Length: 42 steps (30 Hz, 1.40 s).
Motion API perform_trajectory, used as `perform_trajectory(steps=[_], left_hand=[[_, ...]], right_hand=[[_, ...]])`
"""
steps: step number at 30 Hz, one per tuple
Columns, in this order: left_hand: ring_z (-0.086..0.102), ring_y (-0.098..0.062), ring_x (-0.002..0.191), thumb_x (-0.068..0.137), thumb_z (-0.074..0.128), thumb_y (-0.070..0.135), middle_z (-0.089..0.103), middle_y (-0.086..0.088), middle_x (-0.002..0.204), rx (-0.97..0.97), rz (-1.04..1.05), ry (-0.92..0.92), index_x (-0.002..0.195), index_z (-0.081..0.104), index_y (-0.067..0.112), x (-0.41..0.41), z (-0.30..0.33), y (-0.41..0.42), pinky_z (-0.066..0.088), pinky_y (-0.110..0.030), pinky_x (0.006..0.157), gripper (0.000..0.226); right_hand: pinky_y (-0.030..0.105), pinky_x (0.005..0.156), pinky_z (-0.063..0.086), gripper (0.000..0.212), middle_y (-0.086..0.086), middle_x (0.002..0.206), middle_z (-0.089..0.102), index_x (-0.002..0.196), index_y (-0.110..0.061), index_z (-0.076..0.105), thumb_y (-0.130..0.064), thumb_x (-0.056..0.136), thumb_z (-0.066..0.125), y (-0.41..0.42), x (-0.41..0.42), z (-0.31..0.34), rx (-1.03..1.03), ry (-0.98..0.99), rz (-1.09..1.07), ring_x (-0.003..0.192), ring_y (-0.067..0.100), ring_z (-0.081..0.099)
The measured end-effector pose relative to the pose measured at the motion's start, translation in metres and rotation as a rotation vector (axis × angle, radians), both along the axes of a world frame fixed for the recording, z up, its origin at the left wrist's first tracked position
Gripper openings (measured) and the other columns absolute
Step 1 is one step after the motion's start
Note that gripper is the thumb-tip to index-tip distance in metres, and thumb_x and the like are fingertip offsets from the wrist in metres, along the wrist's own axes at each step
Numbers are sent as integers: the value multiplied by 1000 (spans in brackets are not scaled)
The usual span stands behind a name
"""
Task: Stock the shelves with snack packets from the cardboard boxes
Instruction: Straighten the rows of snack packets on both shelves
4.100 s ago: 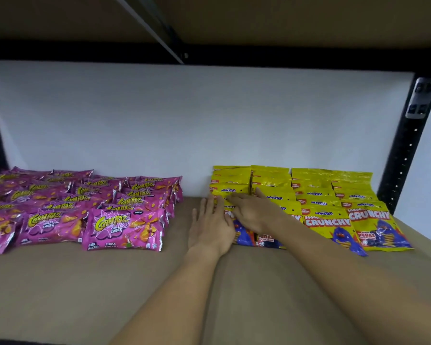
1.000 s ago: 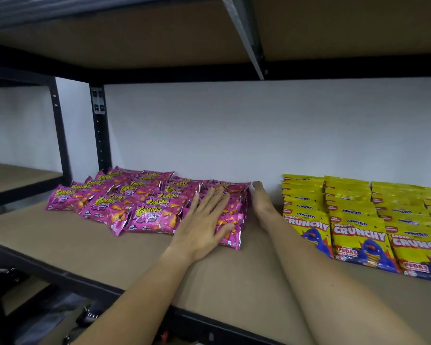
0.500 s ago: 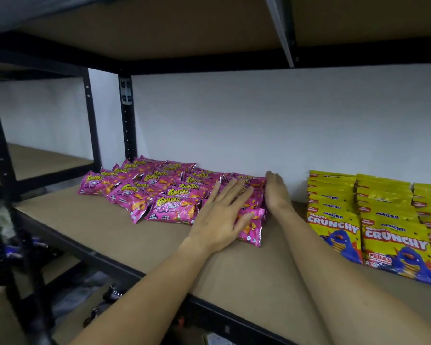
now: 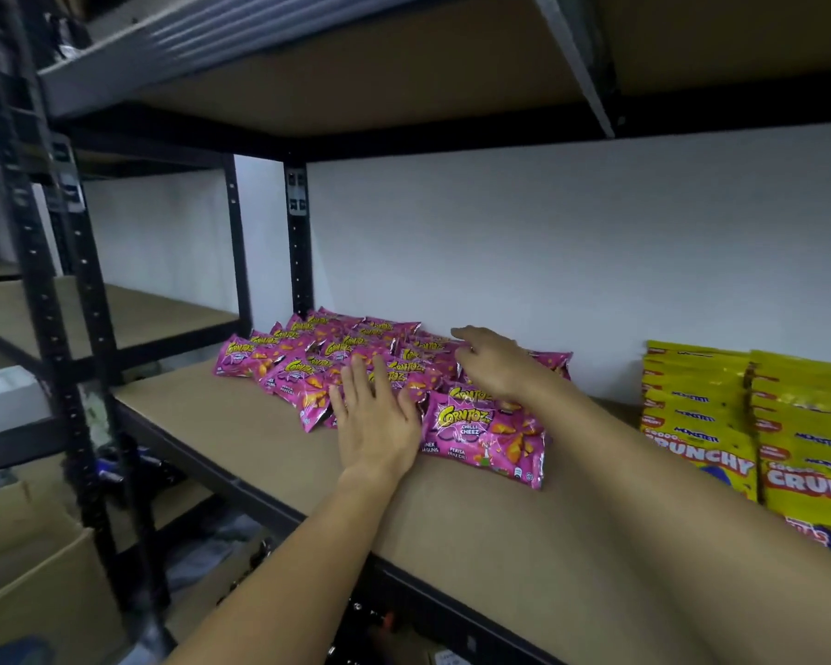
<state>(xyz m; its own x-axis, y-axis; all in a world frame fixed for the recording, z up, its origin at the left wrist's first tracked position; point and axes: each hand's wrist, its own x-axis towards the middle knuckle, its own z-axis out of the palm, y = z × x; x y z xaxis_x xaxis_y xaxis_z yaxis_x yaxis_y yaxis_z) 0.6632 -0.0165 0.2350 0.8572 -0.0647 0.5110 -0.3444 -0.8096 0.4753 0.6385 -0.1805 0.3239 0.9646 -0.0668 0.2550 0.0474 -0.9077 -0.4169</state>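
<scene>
Several pink Corntoz packets [image 4: 485, 427] lie in overlapping rows on the brown shelf board [image 4: 452, 535], pushed toward the white back wall. My left hand [image 4: 373, 419] lies flat, fingers straight, on the front packets of the pink pile. My right hand [image 4: 492, 360] reaches over the pile's back right part with relaxed fingers, resting on the packets. Yellow Crunchy packets [image 4: 749, 424] lie in rows at the right end of the same shelf, apart from both hands.
A black metal upright [image 4: 298, 242] stands at the pile's back left corner, another post [image 4: 63, 328] at the front left. A shelf board [image 4: 404, 60] hangs overhead. A cardboard box [image 4: 30, 583] sits on the floor at lower left.
The view has swung left and closer. My right hand moved from the pile's right edge onto its top, and my left hand slid left along the front packets.
</scene>
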Motion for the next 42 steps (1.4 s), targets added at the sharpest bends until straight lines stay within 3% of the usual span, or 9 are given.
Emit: perform_trajectory(steps=[9, 14, 20, 24, 28, 34, 42], left_hand=[[-14, -22, 152, 106, 17, 34, -7, -7, 166, 36, -106, 55, 159, 1, 17, 27, -2, 1, -11, -44, 122, 58], [-17, -22, 151, 105, 12, 35, -10, -6, 165, 38, -191, 47, 158, -1, 17, 34, -3, 1, -13, -45, 122, 58], [-20, -23, 150, 105, 9, 41, -13, -6, 165, 53, -210, 65, 158, -1, 18, 39, -6, -1, -15, -45, 121, 59], [-19, -23, 151, 103, 9, 40, -10, -7, 166, 38, -198, 62, 158, 0, 14, 39, -7, -3, -16, -44, 120, 61], [-20, -23, 150, 83, -15, 48, -9, -7, 165, 36, -224, -41, 158, 3, 14, 38, 2, 1, -19, -44, 119, 84], [-9, -24, 152, 78, -18, 49, 2, -10, 166, 95, -252, -57, 158, 13, 13, 49, -2, 11, -13, -45, 121, 93], [-3, -25, 153, 79, -17, 48, 8, -11, 165, 106, -255, -58, 157, 16, 13, 54, -5, 8, -11, -47, 122, 92]], right_hand=[[45, 117, 29, 47, 10, 157, 38, 152, -22, 38, -26, 106, 32, 11, 35, -5, -189, 119, -21, 141, 30, 39], [52, 120, 20, 45, 6, 155, 42, 151, -23, 40, -29, 106, 36, 21, 50, -9, -203, 132, -42, 144, 28, 35], [48, 122, 18, 47, -1, 163, 27, 154, -25, 35, -36, 108, 33, 24, 59, -15, -325, 210, -43, 150, 23, 25], [41, 122, 20, 47, -1, 163, 28, 153, -26, 36, -35, 107, 35, 23, 60, -14, -296, 246, -67, 149, 22, 27], [36, 115, 32, 46, 7, 155, 43, 149, -21, 44, -31, 105, 40, 22, 67, -4, -216, 85, -133, 141, 26, 39], [42, 123, 19, 56, 9, 164, 22, 157, -16, 28, -38, 107, 36, 19, 93, 0, -245, 122, -196, 151, 25, 21], [48, 121, 21, 64, 10, 164, 21, 158, -23, 22, -56, 104, 27, 18, 125, -16, -295, 311, -223, 150, 29, 23]])
